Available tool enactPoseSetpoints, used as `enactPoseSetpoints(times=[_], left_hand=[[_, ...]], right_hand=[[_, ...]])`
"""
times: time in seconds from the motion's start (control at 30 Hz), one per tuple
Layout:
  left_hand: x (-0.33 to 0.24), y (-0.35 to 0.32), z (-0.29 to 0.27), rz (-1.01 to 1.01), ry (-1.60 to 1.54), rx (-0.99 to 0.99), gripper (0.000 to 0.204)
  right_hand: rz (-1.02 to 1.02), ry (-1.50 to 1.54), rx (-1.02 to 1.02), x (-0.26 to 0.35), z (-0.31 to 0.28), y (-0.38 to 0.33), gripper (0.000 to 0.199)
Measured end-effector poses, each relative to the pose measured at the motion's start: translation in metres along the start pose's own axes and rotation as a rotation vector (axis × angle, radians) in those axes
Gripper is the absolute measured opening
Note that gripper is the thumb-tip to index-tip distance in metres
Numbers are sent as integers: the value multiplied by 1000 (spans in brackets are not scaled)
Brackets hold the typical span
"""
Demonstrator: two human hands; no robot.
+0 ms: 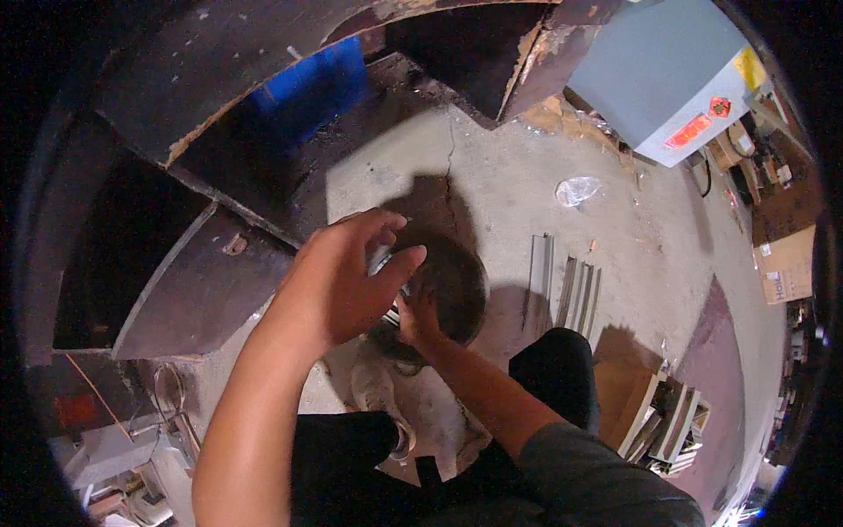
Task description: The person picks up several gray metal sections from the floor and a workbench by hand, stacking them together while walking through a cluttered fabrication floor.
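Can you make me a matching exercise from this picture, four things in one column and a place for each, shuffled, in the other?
Things:
1. grey cabinet
2. metal strips
3. clear plastic bag
4. blue crate

Places:
A. in the dark gap under the brown boards, top left of centre
B. crumpled on the concrete floor below the cabinet
C. top right, standing at the floor's edge
D. lying side by side on the floor, right of the left hand and right hand

Pairs: 1-C, 2-D, 3-B, 4-A
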State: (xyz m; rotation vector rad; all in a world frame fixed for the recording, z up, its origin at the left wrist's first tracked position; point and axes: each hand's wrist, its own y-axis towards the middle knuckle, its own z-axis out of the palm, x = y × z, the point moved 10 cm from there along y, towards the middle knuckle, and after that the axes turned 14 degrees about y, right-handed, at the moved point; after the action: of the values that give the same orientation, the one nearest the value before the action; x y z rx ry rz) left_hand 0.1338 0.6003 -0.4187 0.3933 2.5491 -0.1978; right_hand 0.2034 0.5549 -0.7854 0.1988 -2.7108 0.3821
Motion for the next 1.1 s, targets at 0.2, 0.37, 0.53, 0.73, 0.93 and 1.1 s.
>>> enactPoseSetpoints(times=[0.2, 0.37, 0.53, 0.73, 0.93, 1.1], left_hand=[[2, -5, -8, 1, -8, -50, 43], [-11, 1, -19, 36, -4, -95, 41], [-23, 22, -7, 107, -1, -115, 38], [-31, 43, 16, 149, 77, -82, 33], [-38, 58, 28, 147, 37, 28, 40], [-62, 70, 44, 176, 48, 79, 40]], right_hand=[[-237, 73, -303, -5, 29, -6, 52], [-389, 607, -313, -1, -42, -20, 53], [524, 1642, 230, -49, -73, -25, 45], [442, 2278, -100, -60, -226, -77, 52], [86, 2523, -482, -102, -335, -141, 48], [138, 2530, -828, -148, -374, -211, 40]])
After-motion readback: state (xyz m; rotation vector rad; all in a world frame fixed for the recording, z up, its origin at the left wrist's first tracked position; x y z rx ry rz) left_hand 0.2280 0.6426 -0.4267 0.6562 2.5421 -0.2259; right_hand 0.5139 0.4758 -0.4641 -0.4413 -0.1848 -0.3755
